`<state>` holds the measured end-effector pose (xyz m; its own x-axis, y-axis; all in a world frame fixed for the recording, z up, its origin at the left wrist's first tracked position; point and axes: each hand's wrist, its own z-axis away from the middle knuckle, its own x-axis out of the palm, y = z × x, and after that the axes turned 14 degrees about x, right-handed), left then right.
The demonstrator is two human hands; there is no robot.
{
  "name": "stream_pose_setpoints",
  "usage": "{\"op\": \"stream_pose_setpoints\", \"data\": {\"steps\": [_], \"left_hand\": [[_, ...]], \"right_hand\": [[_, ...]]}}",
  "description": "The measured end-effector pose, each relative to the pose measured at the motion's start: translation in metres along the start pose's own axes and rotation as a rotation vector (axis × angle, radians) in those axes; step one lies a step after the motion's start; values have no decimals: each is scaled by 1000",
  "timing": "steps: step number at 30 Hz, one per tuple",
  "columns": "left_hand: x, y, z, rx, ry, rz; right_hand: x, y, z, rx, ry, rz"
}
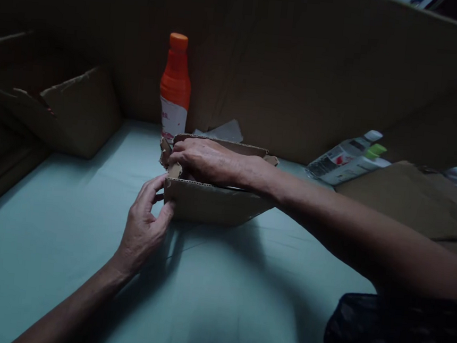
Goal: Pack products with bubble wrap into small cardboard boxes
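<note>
A small, open-topped cardboard box [213,205] rests on the pale green cloth surface, with torn, bent flaps at its left end. My left hand [147,215] grips that end from outside, its thumb on the near corner and its fingers round the end wall. Over the near rim, my right hand [207,160] reaches into the box. Its fingers are curled close to the left flaps, and the tips are hidden, so I cannot make out what they hold. Just behind the box stands an upright orange bottle [175,84] with a white label.
A tall cardboard wall [284,80] closes off the back. Another open carton [85,111] with torn edges stands at left. Toward the right, a clear plastic bottle [340,154] and a white bottle with a green cap [357,167] lean beside flattened cardboard [406,198]. A translucent piece [224,131] lies behind the box.
</note>
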<state>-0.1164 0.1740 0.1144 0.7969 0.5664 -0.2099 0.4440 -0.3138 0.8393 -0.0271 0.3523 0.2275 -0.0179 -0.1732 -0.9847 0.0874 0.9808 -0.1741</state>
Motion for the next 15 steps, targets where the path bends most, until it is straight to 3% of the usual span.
{"op": "stream_pose_setpoints", "data": {"steps": [4,9,12,15], "left_hand": [[3,-1,2,-4,31,-24],[6,-3,4,-40,91,72],[5,-5,6,-95,54,64],[2,-10,8,-158,-1,75]], "right_hand": [[2,0,6,59,-40,-143],[-8,0,19,84,67,-124],[-23,-4,61,226,334,-115],[-11,-10,132,475,836,-187]]}}
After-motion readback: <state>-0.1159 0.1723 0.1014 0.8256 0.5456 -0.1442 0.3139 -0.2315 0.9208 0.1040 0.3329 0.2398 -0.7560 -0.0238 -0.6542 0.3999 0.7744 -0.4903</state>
